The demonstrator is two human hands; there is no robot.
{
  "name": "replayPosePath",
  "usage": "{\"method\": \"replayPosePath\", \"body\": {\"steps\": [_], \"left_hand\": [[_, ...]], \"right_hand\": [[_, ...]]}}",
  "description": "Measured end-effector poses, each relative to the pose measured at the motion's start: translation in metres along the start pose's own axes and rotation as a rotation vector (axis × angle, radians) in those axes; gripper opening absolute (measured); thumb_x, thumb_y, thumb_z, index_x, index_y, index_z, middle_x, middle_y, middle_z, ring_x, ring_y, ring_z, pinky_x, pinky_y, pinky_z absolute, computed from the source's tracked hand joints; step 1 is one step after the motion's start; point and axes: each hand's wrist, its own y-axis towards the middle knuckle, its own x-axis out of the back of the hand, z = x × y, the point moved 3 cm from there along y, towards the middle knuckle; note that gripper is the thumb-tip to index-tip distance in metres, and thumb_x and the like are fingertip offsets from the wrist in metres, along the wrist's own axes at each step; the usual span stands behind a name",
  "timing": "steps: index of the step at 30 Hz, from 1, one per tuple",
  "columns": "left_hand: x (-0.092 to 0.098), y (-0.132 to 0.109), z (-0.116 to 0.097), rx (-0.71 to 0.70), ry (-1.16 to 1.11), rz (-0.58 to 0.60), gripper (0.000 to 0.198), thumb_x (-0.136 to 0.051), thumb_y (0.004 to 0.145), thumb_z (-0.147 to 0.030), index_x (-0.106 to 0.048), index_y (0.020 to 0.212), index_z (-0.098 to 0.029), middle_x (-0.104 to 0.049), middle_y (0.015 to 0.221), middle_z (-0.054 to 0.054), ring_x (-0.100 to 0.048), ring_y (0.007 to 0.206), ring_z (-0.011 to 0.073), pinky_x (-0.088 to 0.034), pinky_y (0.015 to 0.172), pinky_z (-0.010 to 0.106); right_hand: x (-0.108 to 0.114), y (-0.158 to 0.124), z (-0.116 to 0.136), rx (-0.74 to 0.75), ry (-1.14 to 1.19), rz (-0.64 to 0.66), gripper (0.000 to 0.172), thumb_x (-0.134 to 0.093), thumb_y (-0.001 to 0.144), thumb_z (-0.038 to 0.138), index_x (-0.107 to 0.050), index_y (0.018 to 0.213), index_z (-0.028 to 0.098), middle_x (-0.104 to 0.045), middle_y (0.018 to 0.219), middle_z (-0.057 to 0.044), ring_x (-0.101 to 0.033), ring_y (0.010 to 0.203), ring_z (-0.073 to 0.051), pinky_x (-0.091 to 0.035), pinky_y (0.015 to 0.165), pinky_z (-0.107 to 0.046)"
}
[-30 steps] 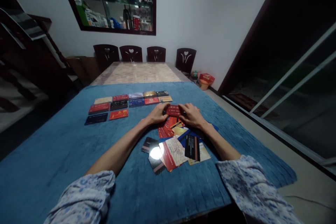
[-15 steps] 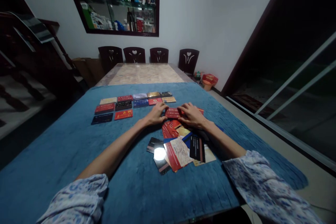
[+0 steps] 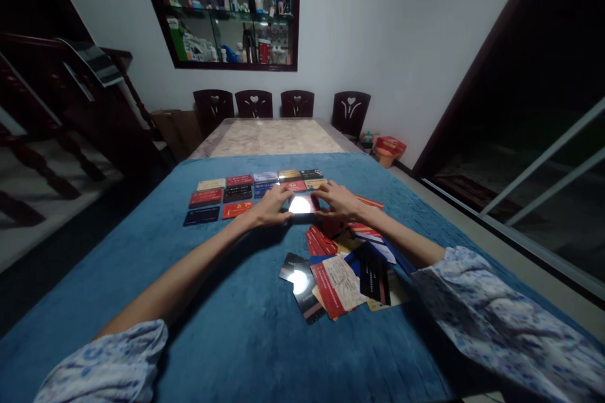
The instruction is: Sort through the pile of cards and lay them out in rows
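Observation:
Between my two hands a card [image 3: 302, 204] is held by its short ends, with bright glare over most of its face. My left hand [image 3: 273, 206] pinches its left end and my right hand [image 3: 338, 201] its right end. Beyond and to the left, several cards lie in rows, among them an orange-red card [image 3: 237, 210] and a dark blue card [image 3: 201, 216]. Nearer to me is a loose, overlapping pile with a red-and-white card [image 3: 338, 284], a black card [image 3: 375, 274] and a grey card [image 3: 308, 295]. My right forearm passes over part of that pile.
A blue cloth [image 3: 227, 327] covers the near part of the table; its bare marble-like top [image 3: 274, 136] shows beyond. Dark chairs [image 3: 297, 104] stand along the far end. A red box [image 3: 391, 145] is on the right, and a stair railing [image 3: 42, 138] on the left.
Both hands have moved left with the card, away from the pile and closer to the rows. Its face looked red before and now shows glare. The camera view has shifted slightly.

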Motion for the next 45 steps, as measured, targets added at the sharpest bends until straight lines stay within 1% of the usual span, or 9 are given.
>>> {"method": "replayPosePath", "body": {"steps": [3, 7, 15, 21, 27, 30, 35, 40, 45], "left_hand": [[0.013, -0.007, 0.010, 0.006, 0.024, -0.017, 0.039, -0.074, 0.073, -0.024, -0.068, 0.111, -0.019, -0.060, 0.112, 0.012, -0.057, 0.110, 0.0306, -0.050, 0.097, 0.047], [0.030, -0.015, 0.025, 0.024, 0.050, -0.036, 0.032, -0.074, 0.072, -0.024, -0.070, 0.103, -0.019, -0.062, 0.106, 0.011, -0.059, 0.105, 0.0299, -0.051, 0.094, 0.044], [0.064, -0.031, 0.053, 0.113, 0.097, -0.024, 0.035, -0.071, 0.070, -0.025, -0.072, 0.104, -0.018, -0.065, 0.106, 0.010, -0.061, 0.105, 0.0296, -0.051, 0.095, 0.041], [0.083, -0.036, 0.079, 0.175, 0.163, 0.025, 0.040, -0.069, 0.071, -0.031, -0.071, 0.109, -0.019, -0.065, 0.104, 0.009, -0.060, 0.101, 0.0278, -0.050, 0.091, 0.038], [0.099, -0.039, 0.100, 0.250, 0.198, 0.038, 0.039, -0.068, 0.072, -0.035, -0.073, 0.106, -0.017, -0.065, 0.101, 0.009, -0.060, 0.098, 0.0272, -0.050, 0.088, 0.037], [0.106, -0.038, 0.111, 0.262, 0.233, 0.046, 0.036, -0.067, 0.073, -0.034, -0.073, 0.104, -0.017, -0.066, 0.101, 0.009, -0.060, 0.097, 0.0261, -0.049, 0.088, 0.035], [0.111, -0.031, 0.131, 0.338, 0.315, 0.096, 0.037, -0.068, 0.072, -0.036, -0.073, 0.105, -0.019, -0.068, 0.103, 0.006, -0.061, 0.097, 0.0243, -0.049, 0.087, 0.031], [0.111, -0.029, 0.146, 0.392, 0.347, 0.145, 0.037, -0.065, 0.072, -0.034, -0.074, 0.104, -0.018, -0.069, 0.105, 0.007, -0.062, 0.100, 0.0254, -0.048, 0.088, 0.031], [0.107, -0.028, 0.161, 0.442, 0.359, 0.181, 0.034, -0.063, 0.071, -0.031, -0.074, 0.100, -0.018, -0.069, 0.106, 0.009, -0.061, 0.101, 0.0264, -0.048, 0.088, 0.032]], "right_hand": [[0.004, 0.017, 0.009, 0.023, -0.008, 0.001, 0.039, -0.073, 0.086, 0.040, -0.069, 0.121, 0.022, -0.061, 0.125, -0.015, -0.050, 0.115, -0.031, -0.045, 0.084, -0.038], [0.009, 0.040, 0.022, 0.078, 0.003, 0.005, 0.034, -0.072, 0.087, 0.039, -0.070, 0.117, 0.022, -0.062, 0.121, -0.014, -0.052, 0.112, -0.029, -0.045, 0.086, -0.038], [0.013, 0.087, 0.046, 0.146, 0.009, 0.006, 0.033, -0.070, 0.087, 0.033, -0.068, 0.117, 0.019, -0.060, 0.126, -0.015, -0.052, 0.114, -0.030, -0.044, 0.088, -0.037], [0.017, 0.123, 0.059, 0.159, -0.002, 0.027, 0.032, -0.066, 0.088, 0.033, -0.068, 0.117, 0.019, -0.062, 0.121, -0.014, -0.052, 0.110, -0.028, -0.042, 0.081, -0.033], [0.020, 0.157, 0.067, 0.155, 0.036, 0.065, 0.033, -0.068, 0.087, 0.034, -0.070, 0.117, 0.021, -0.059, 0.131, -0.014, -0.050, 0.117, -0.031, -0.043, 0.083, -0.033], [0.020, 0.172, 0.071, 0.134, 0.037, 0.079, 0.030, -0.069, 0.086, 0.032, -0.071, 0.115, 0.022, -0.059, 0.132, -0.012, -0.050, 0.119, -0.031, -0.044, 0.084, -0.033], [0.016, 0.194, 0.075, 0.107, 0.006, 0.074, 0.034, -0.070, 0.086, 0.034, -0.070, 0.118, 0.022, -0.060, 0.132, -0.012, -0.051, 0.119, -0.030, -0.046, 0.084, -0.032], [0.010, 0.211, 0.078, 0.110, -0.004, 0.078, 0.031, -0.068, 0.088, 0.032, -0.072, 0.117, 0.021, -0.062, 0.133, -0.012, -0.052, 0.120, -0.030, -0.046, 0.083, -0.030], [0.002, 0.222, 0.080, 0.092, 0.001, 0.100, 0.033, -0.067, 0.089, 0.031, -0.071, 0.121, 0.025, -0.063, 0.134, -0.010, -0.053, 0.123, -0.030, -0.047, 0.086, -0.032]]}}
